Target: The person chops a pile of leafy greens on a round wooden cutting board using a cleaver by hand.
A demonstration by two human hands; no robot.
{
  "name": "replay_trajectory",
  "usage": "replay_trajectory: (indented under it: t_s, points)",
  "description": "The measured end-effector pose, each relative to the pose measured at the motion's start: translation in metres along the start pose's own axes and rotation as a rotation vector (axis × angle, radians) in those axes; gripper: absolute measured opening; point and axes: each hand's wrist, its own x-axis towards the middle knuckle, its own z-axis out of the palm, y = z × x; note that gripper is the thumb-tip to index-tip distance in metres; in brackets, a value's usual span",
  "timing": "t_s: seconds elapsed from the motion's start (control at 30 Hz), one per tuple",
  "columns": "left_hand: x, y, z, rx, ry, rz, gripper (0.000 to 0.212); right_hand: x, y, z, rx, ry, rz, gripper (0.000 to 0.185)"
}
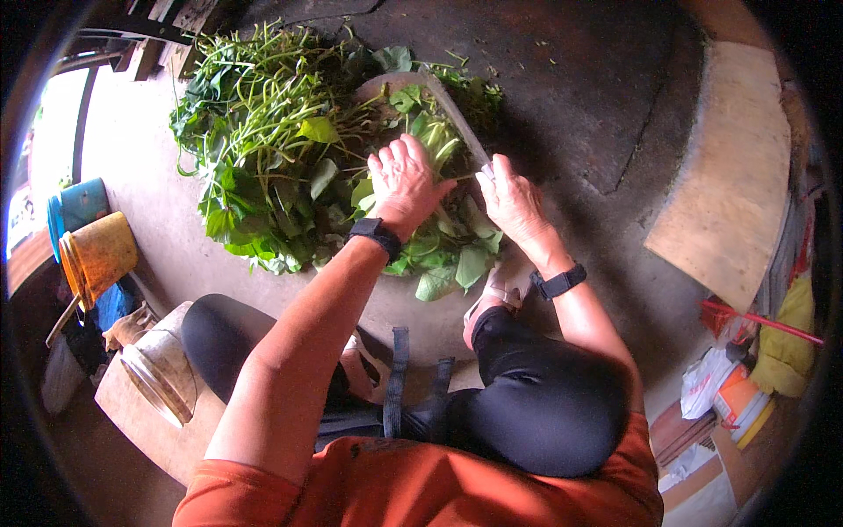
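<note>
My right hand (514,201) is closed around the handle of a large knife (454,112). Its long blade points away from me, over the right side of the leafy greens. Palm down, my left hand (405,181) presses on a bunch of leafy stems (438,141) just left of the blade, its thumb reaching toward the knife. Under the greens, part of a round chopping board (379,85) shows at the far side; the rest is covered. A big heap of long green stems and broad leaves (263,125) spreads to the left of my hands.
A dark mat (579,79) covers the far floor, with a plywood sheet (731,171) at right. Orange (102,253) and blue (82,204) buckets stand left, near a whitish bucket (158,375). My sandalled foot (494,296) is close to the leaves. Bags and containers (737,395) lie right.
</note>
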Motion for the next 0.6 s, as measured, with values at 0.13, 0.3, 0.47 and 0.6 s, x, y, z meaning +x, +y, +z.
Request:
replay_trajectory:
  t_s: [0.13, 0.3, 0.47, 0.6]
  points:
    - [0.004, -0.002, 0.008, -0.105, 0.008, -0.010, 0.055, 0.004, -0.002, -0.008, 0.143, 0.055, -0.042, 0.018]
    - [0.020, 0.000, 0.015, -0.192, -0.001, -0.043, 0.044, 0.013, -0.024, -0.039, 0.238, 0.191, -0.113, 0.018]
    - [0.023, 0.002, 0.011, -0.178, 0.009, -0.083, 0.029, 0.017, -0.036, -0.045, 0.216, 0.251, -0.222, 0.018]
    - [0.027, 0.021, 0.016, -0.097, 0.017, -0.104, 0.026, 0.012, -0.009, -0.015, 0.069, 0.011, -0.086, 0.017]
